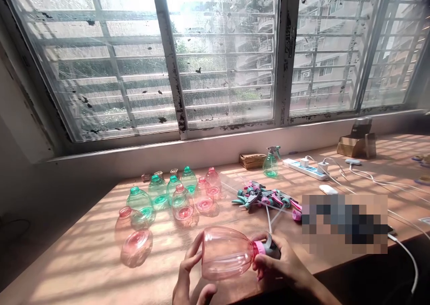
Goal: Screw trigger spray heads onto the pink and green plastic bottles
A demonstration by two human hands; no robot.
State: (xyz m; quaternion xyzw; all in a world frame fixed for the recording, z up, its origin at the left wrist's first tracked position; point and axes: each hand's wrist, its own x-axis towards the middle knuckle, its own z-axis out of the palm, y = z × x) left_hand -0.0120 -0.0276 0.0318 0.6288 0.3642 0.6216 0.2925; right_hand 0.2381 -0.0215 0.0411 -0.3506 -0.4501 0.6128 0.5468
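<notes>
The right hand, lower centre, clamps a pink bottle's sprayer; the left hand spreads at the bottle's base.

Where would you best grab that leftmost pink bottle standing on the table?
I'd probably pinch the narrow neck of the pink bottle, coming from the near left: it stands upright, its neck uppermost and without a spray head, its rounded body swells wider below, and a green bottle stands close behind, slightly to its right.

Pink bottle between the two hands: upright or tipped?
Tipped: the pink bottle lies nearly level, its base beside the left hand and its grey spray head gripped by the right hand.
</notes>
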